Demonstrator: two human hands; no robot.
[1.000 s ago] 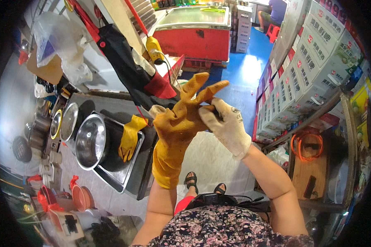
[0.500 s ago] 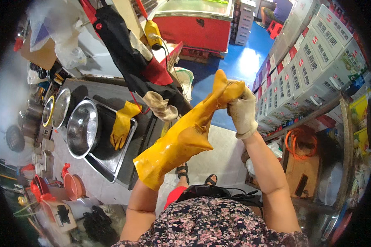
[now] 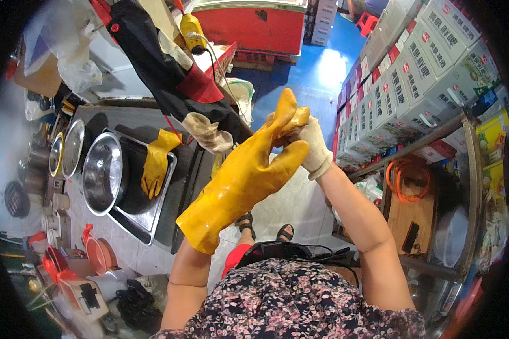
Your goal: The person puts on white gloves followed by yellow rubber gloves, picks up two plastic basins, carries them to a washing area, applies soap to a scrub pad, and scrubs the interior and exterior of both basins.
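My left hand (image 3: 249, 164) is inside a long yellow rubber glove (image 3: 206, 217), whose wide cuff sits partway down my forearm. Its thumb stands apart and its forefinger points up and away; the other fingers are partly hidden behind my right hand. My right hand (image 3: 313, 144), in a white knit glove, grips the yellow glove near its fingertips, with its own fingers mostly covered. A second yellow rubber glove (image 3: 155, 164) lies fingers-down on a metal tray (image 3: 147, 234) to the left. Beside it a round steel basin (image 3: 103, 174) rests tilted on the tray's edge.
A black apron (image 3: 152, 62) hangs ahead on the left, with a worn light glove (image 3: 205, 134) at its lower end. White cartons (image 3: 401, 99) are stacked along the right. Nearer stands a wooden shelf with a coiled orange hose (image 3: 407, 181). A red chest (image 3: 243, 28) is at the back.
My left hand has gone deeper into the yellow glove: its crumpled thumb part is now filled out and sticks outward. My right hand still holds the fingertip end. The view has shifted slightly.
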